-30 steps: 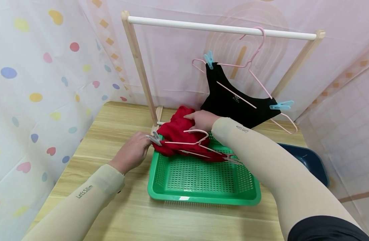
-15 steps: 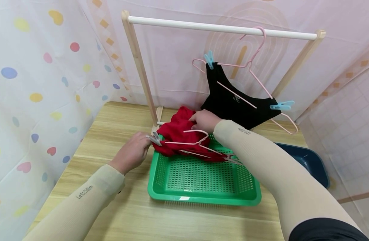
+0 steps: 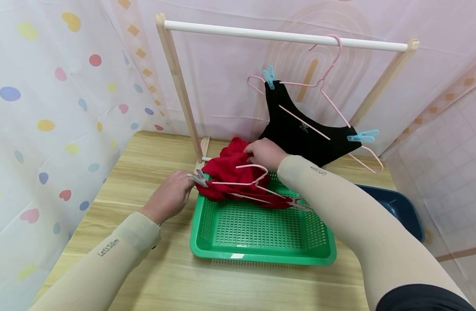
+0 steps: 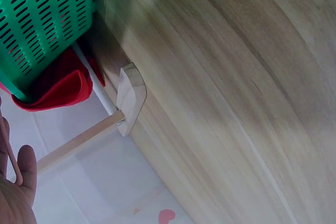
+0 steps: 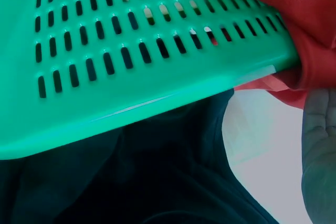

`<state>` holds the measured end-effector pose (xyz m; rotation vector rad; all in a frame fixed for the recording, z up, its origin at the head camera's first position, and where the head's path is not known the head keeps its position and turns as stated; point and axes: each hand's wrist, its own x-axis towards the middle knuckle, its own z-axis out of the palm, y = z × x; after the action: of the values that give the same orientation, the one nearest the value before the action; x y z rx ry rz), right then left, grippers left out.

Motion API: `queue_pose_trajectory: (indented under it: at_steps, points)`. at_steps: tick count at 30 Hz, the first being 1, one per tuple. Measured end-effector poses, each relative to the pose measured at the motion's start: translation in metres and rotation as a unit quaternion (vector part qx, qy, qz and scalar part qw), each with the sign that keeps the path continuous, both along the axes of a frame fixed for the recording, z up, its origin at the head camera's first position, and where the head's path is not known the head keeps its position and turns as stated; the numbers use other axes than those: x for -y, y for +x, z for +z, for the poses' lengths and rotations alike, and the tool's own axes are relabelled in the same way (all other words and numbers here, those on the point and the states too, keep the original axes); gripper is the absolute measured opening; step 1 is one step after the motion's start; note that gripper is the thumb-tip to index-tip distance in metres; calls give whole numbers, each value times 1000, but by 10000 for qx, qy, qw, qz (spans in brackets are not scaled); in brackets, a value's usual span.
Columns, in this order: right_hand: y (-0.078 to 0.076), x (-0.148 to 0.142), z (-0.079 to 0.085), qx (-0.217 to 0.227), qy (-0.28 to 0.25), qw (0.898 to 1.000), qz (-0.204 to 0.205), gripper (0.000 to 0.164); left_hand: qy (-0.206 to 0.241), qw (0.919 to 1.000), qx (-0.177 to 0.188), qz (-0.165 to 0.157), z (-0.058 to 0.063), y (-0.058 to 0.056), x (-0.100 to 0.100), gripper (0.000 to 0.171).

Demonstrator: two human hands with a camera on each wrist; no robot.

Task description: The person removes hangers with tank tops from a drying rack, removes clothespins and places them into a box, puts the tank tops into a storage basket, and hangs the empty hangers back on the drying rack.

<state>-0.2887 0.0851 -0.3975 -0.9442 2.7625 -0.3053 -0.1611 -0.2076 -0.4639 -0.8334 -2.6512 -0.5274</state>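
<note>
"Pastel-printed curtains (image 3: 222, 99) stand behind a wood-grain table (image 3: 152, 268). What do the hands hold?"

"Left hand (image 3: 171, 194): thumb and fingers curled round one end of a pink hanger (image 3: 256, 183), a grey clip (image 3: 200, 178) at its fingertips. Right hand (image 3: 269, 154): thumb and forefinger appear to pinch a red garment (image 3: 222, 170); the tips are partly hidden."

"Where's the garment?"

"Bunched between both grips, clipped to the hanger, spilling over the rim of a green basket (image 3: 261, 258). Beyond the right grip hangs a black top (image 3: 300, 125)."

"Which step?"

"Probably straightening the clipped garment."

"Next?"

"Likely a firm left grip while the right draws the cloth clear, then lifting the hook towards the white bar (image 3: 261, 33)."
</note>
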Motion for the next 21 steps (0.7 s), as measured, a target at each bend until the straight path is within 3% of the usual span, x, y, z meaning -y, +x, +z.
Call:
queue_pose_trajectory:
  at_steps: [21]
  points:
    - [33, -17, 34, 69, -803, 9962, -334, 24, 78, 9999, 69, 66, 6, 1, 2, 10]
